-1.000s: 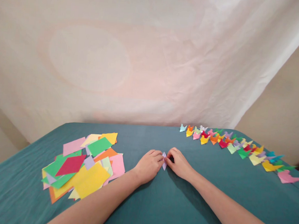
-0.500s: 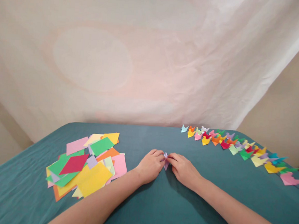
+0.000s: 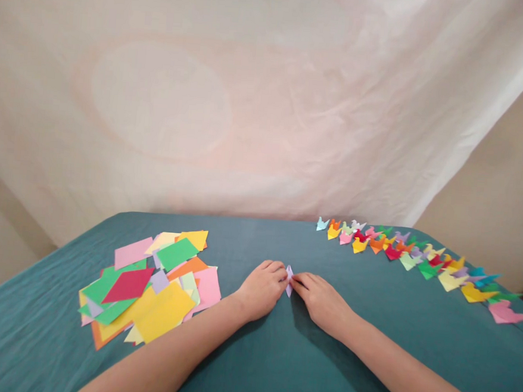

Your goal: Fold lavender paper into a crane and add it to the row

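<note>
A small folded lilac paper piece lies on the teal tablecloth at the middle of the table. My left hand rests on the cloth with its curled fingertips pressed against the piece's left side. My right hand lies on the cloth to the right, fingertips pinching the piece's right edge. Most of the paper is hidden between the fingers.
A loose pile of coloured paper squares lies at the left. A curved row of several folded paper cranes runs along the right, ending in a pink crane. A pale sheet hangs behind the table.
My right hand has flattened and shifted slightly right along the folded piece. The left hand has stayed put. The view has shifted a little.
</note>
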`<state>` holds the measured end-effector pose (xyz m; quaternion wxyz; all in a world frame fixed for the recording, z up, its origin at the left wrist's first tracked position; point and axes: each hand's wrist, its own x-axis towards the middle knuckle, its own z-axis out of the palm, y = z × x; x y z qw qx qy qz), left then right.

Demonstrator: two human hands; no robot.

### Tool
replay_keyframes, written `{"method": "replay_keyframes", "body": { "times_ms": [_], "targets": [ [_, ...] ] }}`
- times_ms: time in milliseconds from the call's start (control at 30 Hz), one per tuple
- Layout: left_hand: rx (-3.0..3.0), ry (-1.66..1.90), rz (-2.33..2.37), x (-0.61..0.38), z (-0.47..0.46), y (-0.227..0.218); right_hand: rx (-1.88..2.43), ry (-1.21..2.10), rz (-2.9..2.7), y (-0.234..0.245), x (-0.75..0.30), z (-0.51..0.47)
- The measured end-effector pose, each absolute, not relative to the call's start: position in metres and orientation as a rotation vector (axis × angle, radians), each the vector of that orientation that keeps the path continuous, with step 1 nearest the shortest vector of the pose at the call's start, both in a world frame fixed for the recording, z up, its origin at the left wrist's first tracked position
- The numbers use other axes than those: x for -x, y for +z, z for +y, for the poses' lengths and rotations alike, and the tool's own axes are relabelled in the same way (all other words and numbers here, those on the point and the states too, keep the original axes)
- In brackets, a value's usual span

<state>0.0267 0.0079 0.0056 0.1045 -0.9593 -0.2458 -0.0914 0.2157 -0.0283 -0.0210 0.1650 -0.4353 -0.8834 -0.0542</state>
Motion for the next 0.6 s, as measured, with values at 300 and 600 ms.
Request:
{"method": "replay_keyframes", "body": {
  "times_ms": [300,600],
  "targets": [
    [2.8,-0.213,-0.721,-0.031,0.005,0.008,1.458,-0.207,-2.579,-0.013,-0.201,-0.029],
    [2.774,-0.237,-0.766,-0.025,0.005,0.011,1.367,-0.123,-2.557,-0.013,-0.212,-0.029]
  ]
}}
